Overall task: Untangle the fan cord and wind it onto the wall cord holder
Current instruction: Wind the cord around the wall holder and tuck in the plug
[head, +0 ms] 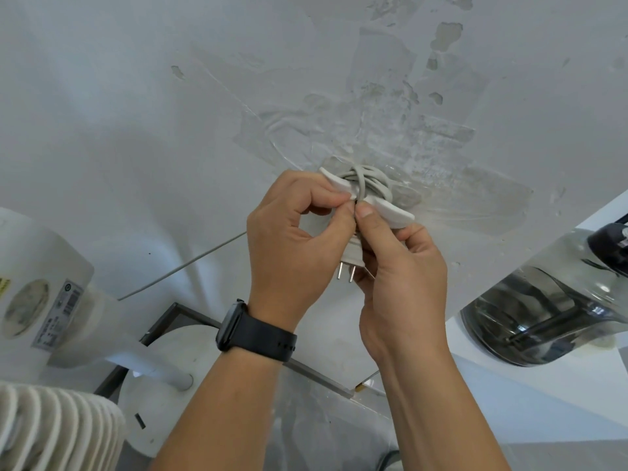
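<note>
A white cord holder is stuck on the patched wall, with several turns of grey fan cord wound around it. My left hand, with a black watch at the wrist, pinches the cord just below the holder. My right hand pinches the same stretch of cord from the right and cradles the white two-pin plug, pins pointing down. One strand of cord runs taut down-left toward the white fan body.
The fan's white grille fills the lower left corner. A clear jug with a dark base stands on a white counter at the right. A dark metal frame lies below the hands. Peeled tape and plaster mark the wall.
</note>
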